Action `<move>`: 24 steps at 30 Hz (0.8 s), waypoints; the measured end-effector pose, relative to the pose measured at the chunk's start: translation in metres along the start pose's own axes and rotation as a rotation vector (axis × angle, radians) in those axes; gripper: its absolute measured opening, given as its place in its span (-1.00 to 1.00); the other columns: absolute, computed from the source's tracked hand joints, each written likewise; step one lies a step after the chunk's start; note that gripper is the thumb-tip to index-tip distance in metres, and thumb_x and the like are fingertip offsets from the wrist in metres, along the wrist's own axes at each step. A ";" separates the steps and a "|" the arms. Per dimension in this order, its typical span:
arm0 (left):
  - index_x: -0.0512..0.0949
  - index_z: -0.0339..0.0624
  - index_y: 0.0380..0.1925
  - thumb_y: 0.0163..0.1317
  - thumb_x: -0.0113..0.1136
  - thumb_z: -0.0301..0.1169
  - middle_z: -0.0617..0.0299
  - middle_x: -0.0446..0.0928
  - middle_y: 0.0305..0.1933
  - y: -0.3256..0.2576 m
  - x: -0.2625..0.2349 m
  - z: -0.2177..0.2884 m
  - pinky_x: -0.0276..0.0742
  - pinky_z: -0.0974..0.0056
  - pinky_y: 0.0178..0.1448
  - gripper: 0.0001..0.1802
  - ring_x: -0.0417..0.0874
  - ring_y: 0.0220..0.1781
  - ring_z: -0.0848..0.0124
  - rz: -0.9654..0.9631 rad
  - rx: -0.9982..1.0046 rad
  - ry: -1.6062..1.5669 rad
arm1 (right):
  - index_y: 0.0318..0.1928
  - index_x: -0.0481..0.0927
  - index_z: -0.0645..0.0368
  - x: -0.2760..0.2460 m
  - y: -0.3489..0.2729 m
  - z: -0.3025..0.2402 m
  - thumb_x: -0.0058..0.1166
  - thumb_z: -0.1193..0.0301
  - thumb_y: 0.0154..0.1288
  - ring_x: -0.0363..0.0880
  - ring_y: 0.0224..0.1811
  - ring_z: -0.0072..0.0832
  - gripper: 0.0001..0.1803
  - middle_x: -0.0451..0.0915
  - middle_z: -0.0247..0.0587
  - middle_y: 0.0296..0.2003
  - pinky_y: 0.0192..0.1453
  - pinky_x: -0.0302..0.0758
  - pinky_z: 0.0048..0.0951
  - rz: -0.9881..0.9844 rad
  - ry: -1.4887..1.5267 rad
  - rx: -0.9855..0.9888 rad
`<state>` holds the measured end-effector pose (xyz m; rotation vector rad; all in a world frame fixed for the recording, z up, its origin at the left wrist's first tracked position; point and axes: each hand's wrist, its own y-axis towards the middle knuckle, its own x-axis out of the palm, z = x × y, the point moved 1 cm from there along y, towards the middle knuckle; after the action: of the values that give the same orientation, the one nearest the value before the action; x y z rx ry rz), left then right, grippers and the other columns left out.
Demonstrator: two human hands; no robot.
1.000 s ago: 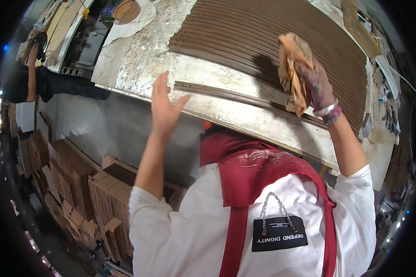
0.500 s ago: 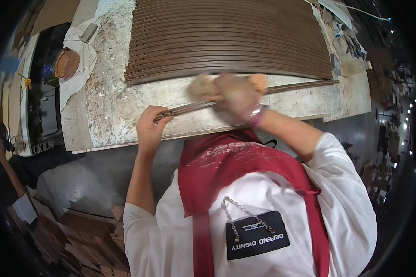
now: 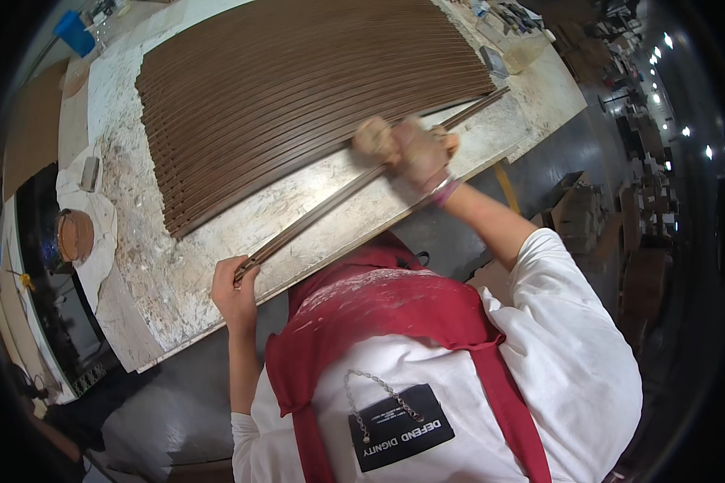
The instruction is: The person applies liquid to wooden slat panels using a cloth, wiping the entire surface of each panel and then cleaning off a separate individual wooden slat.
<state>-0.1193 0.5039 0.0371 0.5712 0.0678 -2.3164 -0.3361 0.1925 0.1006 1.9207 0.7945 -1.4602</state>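
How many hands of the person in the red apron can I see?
2: the left hand grips the left end of the loose brown strip; the right hand, blurred, holds a tan cloth farther along it.

That scuffed whitish surface [image 3: 157, 310] is getting pretty crowded: brown strips [image 3: 314, 105] are lying side by side, a grey block [image 3: 494, 61] is sitting by their right end, and a pale sheet [image 3: 104, 233] is lying on the left.

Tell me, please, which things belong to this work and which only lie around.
In the work:
left hand, gripping brown strip
right hand, holding cloth on it
probably rows of similar strips

Apparently lying around:
round brown container
left-side grey block
blue container
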 end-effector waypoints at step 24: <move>0.61 -0.30 -0.34 0.04 0.38 -0.53 0.13 0.53 -0.38 0.025 -0.016 0.004 0.42 0.28 -0.22 -0.82 0.54 -0.34 0.27 -0.143 -0.031 0.149 | -0.22 0.58 0.07 0.050 -0.029 -0.043 0.26 0.38 0.10 0.59 -0.45 -0.26 -0.78 0.59 -0.25 -0.31 -0.45 0.52 -0.28 0.379 0.356 -0.374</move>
<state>-0.0943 0.4954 0.0499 0.7440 0.2208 -2.4028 -0.3207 0.2492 0.0583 1.9230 0.7418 -0.6996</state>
